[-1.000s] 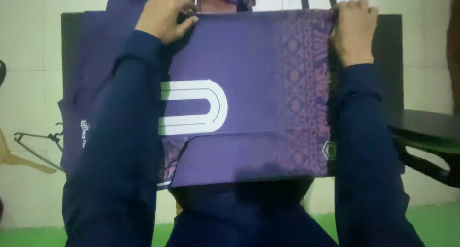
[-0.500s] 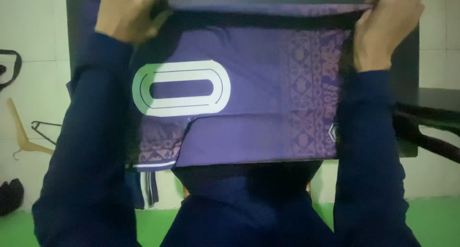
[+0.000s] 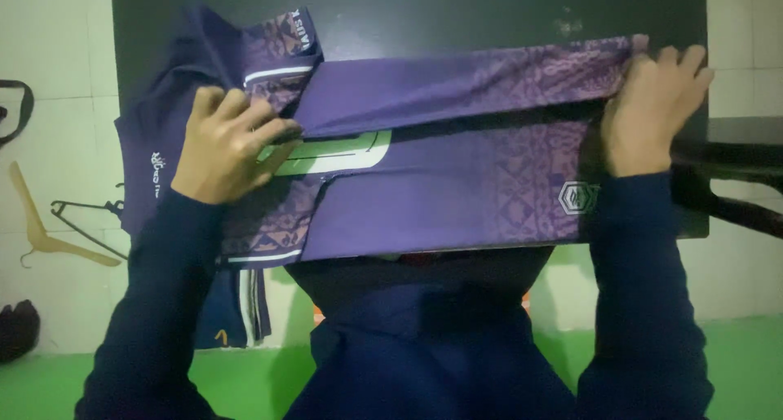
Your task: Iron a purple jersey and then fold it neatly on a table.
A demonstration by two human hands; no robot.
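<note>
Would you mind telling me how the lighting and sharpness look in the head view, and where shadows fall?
Head view: dim, soft light with a cool cast; the whole picture is slightly soft and grainy, no glare. The purple shirt shows a dark shadow band under its folded-over top layer, between the left hand and the right hand. The black table is nearly featureless.

Both hands on folded purple jersey (image 3: 440, 183)

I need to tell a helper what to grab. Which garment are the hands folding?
On the black table lies a purple jersey, pinched by the left hand and right hand. Unlike the darker clothes hanging at the left edge, it bears a patterned band and a hexagonal badge.
</note>
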